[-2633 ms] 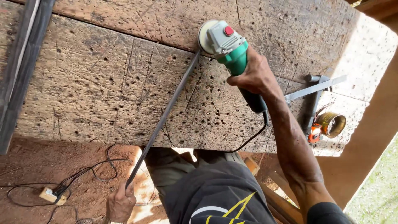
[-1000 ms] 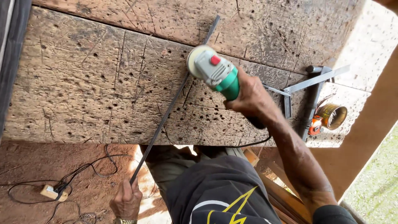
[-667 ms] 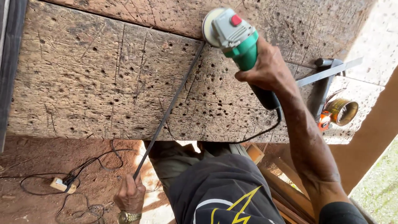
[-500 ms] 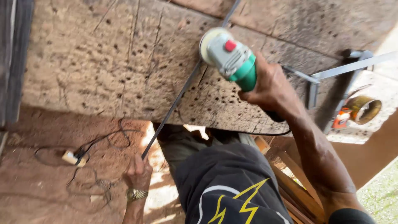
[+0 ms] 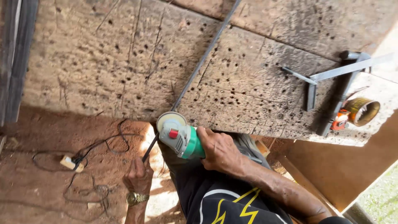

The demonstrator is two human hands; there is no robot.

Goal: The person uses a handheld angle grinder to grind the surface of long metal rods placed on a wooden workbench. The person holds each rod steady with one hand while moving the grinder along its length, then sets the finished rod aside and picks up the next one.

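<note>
R hand (image 5: 219, 151) fist-grips green grinder (image 5: 180, 137) body; L hand (image 5: 139, 176) clenches thin steel rod (image 5: 195, 72) end. Rod likely stiff, whippy; grip near cut.

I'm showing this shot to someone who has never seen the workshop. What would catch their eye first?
Probably the green angle grinder gripped in the right hand at the near edge of the pitted, hole-riddled workbench. Next, the long thin metal rod running diagonally across the bench, its lower end held by the left hand, which wears a gold watch.
</note>
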